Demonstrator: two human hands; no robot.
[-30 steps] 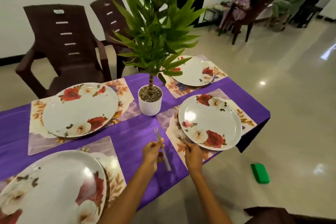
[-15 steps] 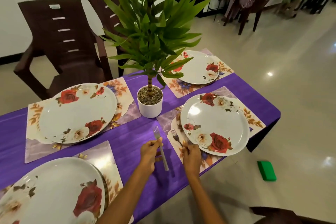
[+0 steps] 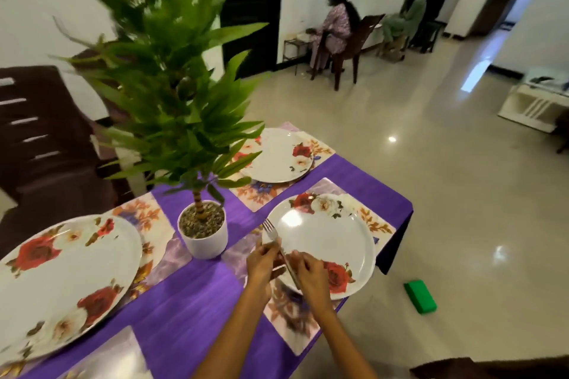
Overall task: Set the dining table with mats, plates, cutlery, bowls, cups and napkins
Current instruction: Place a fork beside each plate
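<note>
The head view shows three floral plates on the purple table (image 3: pixel 197 317), each on its own mat, and one fork (image 3: pixel 278 248). Both arms reach in from the near edge, meeting over the left rim of the plate (image 3: pixel 326 240) nearest the right end. The left hand (image 3: pixel 261 261) has a curled grip on the fork's middle, tines pointing away; the right hand (image 3: pixel 311 275) pinches its handle end.

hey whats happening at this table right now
A person is setting a table covered in a purple cloth. Both hands are at the near-right plate: the left hand and right hand hold a fork at that plate's left edge. Floral plates already sit on mats, around a potted plant. No bowls, cups or napkins are visible.
</note>
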